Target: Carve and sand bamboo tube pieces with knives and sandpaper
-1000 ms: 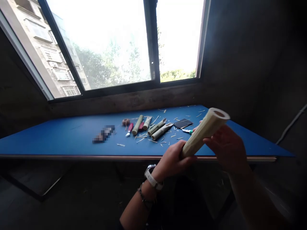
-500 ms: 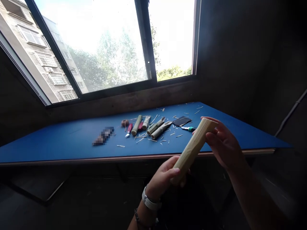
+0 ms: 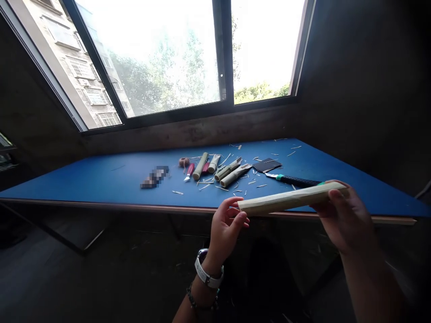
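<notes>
A pale, shaved bamboo piece (image 3: 286,200) is held nearly level in front of the blue table's front edge, its right end slightly higher. My right hand (image 3: 348,215) grips that right end between thumb and fingers. At the left end, my left hand (image 3: 227,226) has its thumb and fingers curled apart around the tip; whether they touch it is hard to tell. Behind the piece, a utility knife with a black and green handle (image 3: 296,180) lies on the table, partly hidden by the bamboo and my right hand.
On the blue table (image 3: 111,179) lie several bamboo pieces (image 3: 235,175), a red-handled knife (image 3: 190,172), a twine ball (image 3: 183,162), a dark sheet (image 3: 267,165), a blurred-out object (image 3: 155,176) and scattered shavings. A window (image 3: 161,58) stands behind.
The bamboo piece has turned from steeply slanted to nearly level. My left hand has loosened around its end and moved up; my right hand has moved right and down. The view has shifted, showing the utility knife's handle.
</notes>
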A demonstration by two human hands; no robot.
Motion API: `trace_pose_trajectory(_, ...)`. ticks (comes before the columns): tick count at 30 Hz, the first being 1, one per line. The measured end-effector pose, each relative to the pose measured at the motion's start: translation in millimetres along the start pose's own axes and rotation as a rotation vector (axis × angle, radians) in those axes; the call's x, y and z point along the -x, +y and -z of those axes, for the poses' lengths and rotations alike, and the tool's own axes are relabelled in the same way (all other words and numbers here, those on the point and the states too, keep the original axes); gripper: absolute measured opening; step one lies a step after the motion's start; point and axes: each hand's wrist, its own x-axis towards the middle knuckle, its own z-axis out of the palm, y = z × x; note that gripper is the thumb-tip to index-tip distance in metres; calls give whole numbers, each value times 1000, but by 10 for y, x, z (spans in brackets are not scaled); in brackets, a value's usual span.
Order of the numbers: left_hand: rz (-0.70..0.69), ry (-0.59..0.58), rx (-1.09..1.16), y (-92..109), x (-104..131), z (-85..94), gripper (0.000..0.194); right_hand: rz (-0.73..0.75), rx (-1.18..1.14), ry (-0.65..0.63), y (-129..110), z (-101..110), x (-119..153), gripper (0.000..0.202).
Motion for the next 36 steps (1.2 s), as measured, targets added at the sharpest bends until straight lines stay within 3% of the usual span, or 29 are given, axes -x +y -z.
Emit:
trace_pose_trajectory(6,-49,83,-177,58,-72,5,32,-126,38,-51,36,41,76,33)
trace_pose_trajectory(10,38,74,-193,62,-104,25,36,-169,-3,-59,39,56,87,30)
trace_pose_trajectory(16,209,-8,-157,-35,-91,59,38,-226,-49,-21,5,29,115,45)
trace_pose_trajectory(22,297,-46,-96,-71,-43,63,42,-201,-58,-91,-8,0,163,44)
trace_pose_trajectory(26,435,-96,-26,-197,29,17,41,-148,-22,-113,-66,-49,200,41)
trace_pose_trajectory(32,536,-112,53,-512,150,-82,44,-125,110,-237,-94,-71,220,37)
trace_pose_trajectory(36,437,-87,-56,-590,232,-129,50,-26,179,-173,-22,-115,216,36)
